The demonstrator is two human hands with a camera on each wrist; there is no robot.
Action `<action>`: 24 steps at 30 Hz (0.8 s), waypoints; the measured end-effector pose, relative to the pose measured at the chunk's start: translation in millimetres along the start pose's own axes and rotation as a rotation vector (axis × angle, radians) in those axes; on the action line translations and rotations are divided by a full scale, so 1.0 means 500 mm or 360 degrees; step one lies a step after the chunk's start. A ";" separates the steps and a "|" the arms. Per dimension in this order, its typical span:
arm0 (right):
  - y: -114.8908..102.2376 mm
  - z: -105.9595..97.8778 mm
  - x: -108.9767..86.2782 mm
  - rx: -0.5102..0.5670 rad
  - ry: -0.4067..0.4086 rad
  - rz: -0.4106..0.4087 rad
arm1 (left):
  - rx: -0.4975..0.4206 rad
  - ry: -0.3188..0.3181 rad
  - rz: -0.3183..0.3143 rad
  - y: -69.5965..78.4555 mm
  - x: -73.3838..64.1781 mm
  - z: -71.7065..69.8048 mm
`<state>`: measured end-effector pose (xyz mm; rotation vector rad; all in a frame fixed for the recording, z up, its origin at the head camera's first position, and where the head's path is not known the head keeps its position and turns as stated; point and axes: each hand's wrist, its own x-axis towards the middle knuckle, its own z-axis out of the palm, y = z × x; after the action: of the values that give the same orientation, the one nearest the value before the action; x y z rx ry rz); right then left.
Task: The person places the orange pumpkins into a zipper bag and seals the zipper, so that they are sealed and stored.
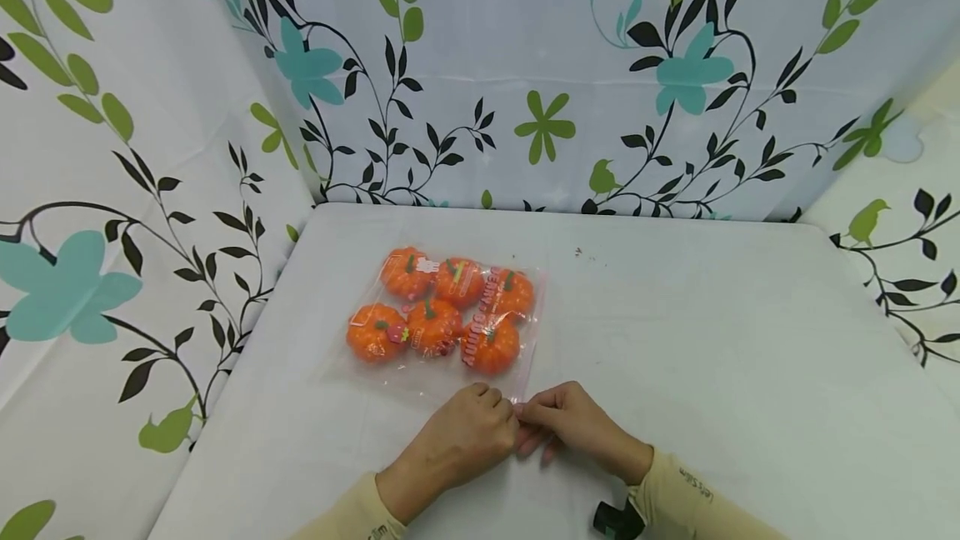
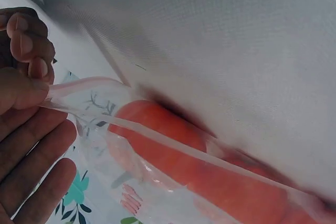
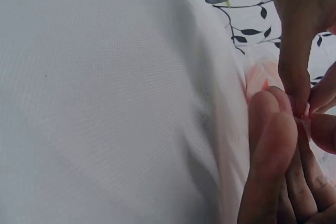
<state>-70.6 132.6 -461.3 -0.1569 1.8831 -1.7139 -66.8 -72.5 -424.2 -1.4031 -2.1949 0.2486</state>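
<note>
A clear plastic zip bag [image 1: 420, 382] with pink edging and red printing lies flat on the table. Inside it are several small orange toy pumpkins [image 1: 433, 327] with green stems. My left hand [image 1: 465, 432] pinches the bag's near right corner, its knuckles facing up. Right beside it, fingertips meeting the left ones, my right hand [image 1: 573, 423] pinches the same corner between thumb and index finger; its other fingers extend below. From the left wrist, the two edges of the bag's mouth [image 2: 152, 135] stand a little apart near the hands, with pumpkins [image 2: 163, 129] behind.
White cloth covers the table [image 1: 675, 340]. Curtains [image 1: 480, 73] with leaf and flower prints hang at the back and both sides. A black device [image 1: 618, 519] is at the right wrist. Small dark specks [image 1: 588, 257] mark the cloth towards the back.
</note>
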 end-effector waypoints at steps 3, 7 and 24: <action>-0.007 0.002 0.003 -0.0027 0.0090 -0.0018 | -0.0007 0.0043 -0.0008 -0.005 0.001 -0.002; -0.022 0.005 0.008 -0.0108 0.0233 -0.0045 | 0.0003 0.0117 -0.0009 -0.014 0.003 -0.003; -0.054 -0.042 0.051 -0.0129 0.0562 -0.0087 | -0.0101 0.0408 0.0001 -0.019 0.003 -0.009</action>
<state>-109.6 134.9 -444.4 0.0691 2.2212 -1.7944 -72.6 -76.0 -415.6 -1.3858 -2.0067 -0.0017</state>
